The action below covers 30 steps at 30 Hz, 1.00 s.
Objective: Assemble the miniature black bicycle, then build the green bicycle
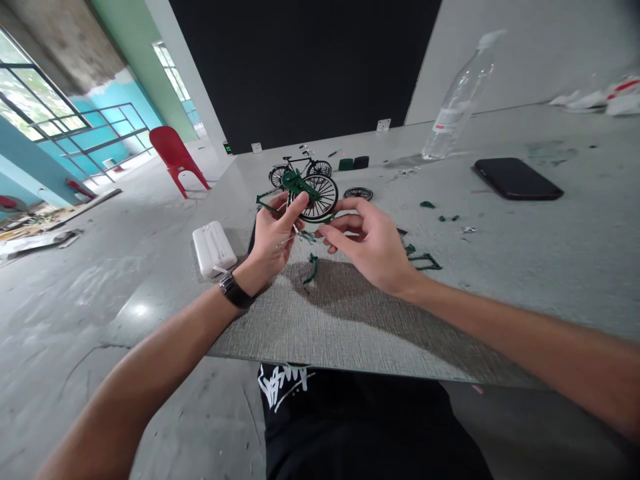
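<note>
Head view: left fingers [299,205] clamped on green model bicycle [300,184], right fingers [356,205] beside wheel [323,197], grip unclear.

Passable in front, obstructed behind

The grey textured surface [300,333] offers passage along its near edge, between two bare forearms [183,340]; a held green-and-black miniature bicycle assembly [300,185] blocks the centre. Behind, a tall clear plastic bottle [455,103] obstructs the right.

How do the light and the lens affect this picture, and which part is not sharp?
Head view, light: the far-left window is nearly washed out, glare sits on the table near its left corner, a shadow lies below the right hand. Head view, lens: the bottle leans outward, likely wide-angle distortion. Head view, sharpness: the small curved green piece looks soft.
</note>
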Available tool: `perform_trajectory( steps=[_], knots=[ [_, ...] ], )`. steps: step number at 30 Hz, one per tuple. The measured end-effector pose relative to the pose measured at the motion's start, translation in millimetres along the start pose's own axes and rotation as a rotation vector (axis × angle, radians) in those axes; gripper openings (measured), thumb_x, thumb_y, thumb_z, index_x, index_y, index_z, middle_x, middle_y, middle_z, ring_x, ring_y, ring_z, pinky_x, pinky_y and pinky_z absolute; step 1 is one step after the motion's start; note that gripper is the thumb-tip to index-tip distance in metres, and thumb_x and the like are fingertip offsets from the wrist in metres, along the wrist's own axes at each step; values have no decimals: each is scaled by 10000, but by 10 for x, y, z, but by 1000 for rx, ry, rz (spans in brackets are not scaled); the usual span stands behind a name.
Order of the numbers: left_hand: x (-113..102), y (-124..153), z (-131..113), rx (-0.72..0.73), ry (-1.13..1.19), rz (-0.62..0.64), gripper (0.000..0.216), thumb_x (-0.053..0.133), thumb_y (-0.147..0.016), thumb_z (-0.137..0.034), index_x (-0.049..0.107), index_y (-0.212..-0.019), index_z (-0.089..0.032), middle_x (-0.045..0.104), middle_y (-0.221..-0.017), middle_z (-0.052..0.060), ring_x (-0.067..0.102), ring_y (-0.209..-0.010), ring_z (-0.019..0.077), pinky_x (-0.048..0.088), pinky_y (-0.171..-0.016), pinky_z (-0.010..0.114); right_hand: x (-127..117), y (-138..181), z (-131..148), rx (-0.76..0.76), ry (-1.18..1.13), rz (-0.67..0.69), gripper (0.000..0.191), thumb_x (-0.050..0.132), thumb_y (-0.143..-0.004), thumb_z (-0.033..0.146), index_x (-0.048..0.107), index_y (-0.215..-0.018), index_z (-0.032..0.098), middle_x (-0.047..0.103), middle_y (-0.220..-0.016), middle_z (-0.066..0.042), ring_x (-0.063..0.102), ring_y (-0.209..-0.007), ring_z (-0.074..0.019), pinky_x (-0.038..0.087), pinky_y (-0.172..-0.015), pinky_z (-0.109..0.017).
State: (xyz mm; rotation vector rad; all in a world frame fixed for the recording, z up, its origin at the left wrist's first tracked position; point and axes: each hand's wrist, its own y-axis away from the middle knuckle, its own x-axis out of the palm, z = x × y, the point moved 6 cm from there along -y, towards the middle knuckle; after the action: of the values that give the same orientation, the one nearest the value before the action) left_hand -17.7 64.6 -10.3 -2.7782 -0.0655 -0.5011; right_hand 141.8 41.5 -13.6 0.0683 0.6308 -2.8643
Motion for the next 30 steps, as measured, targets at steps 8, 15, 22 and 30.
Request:
perform_trajectory(
  steps=[8, 15, 22, 30],
  knots=[
    [-50, 23, 15, -33, 12, -104, 330, 878, -774, -407, 641, -805, -179, 675, -797, -13, 480, -499, 31, 336, -438, 197, 9, -13, -47, 61, -31, 32, 439, 811, -844, 477, 629, -1108, 177, 806, -897, -72, 751, -719, -202, 646, -724, -380],
    [-81, 13, 13, -45, 23, -151, 362, 891, -747, -426, 614, -758, -194, 663, -738, -36, 468, -480, 34, 356, -451, 218, 49, 2, -29, 28, -82, 107, 348, 835, -832, 436, 709, -1036, 184, 796, -902, -59, 760, -783, -206, 653, -740, -368],
    [-6, 35, 43, -119, 16, -68, 359, 877, -751, -443, 618, -776, -195, 701, -812, -15, 496, -501, 42, 386, -476, 224, 72, 7, 34, -39, -64, 144, 255, 836, -835, 414, 770, -974, 212, 791, -929, -48, 734, -781, -190, 652, -765, -381],
    [16, 42, 58, -106, 44, -38, 358, 883, -741, -429, 625, -787, -185, 683, -804, -21, 516, -547, 48, 400, -514, 215, 81, 16, 83, -61, -43, 129, 227, 803, -869, 417, 757, -947, 208, 764, -898, -40, 706, -762, -177, 640, -709, -346]
  ],
)
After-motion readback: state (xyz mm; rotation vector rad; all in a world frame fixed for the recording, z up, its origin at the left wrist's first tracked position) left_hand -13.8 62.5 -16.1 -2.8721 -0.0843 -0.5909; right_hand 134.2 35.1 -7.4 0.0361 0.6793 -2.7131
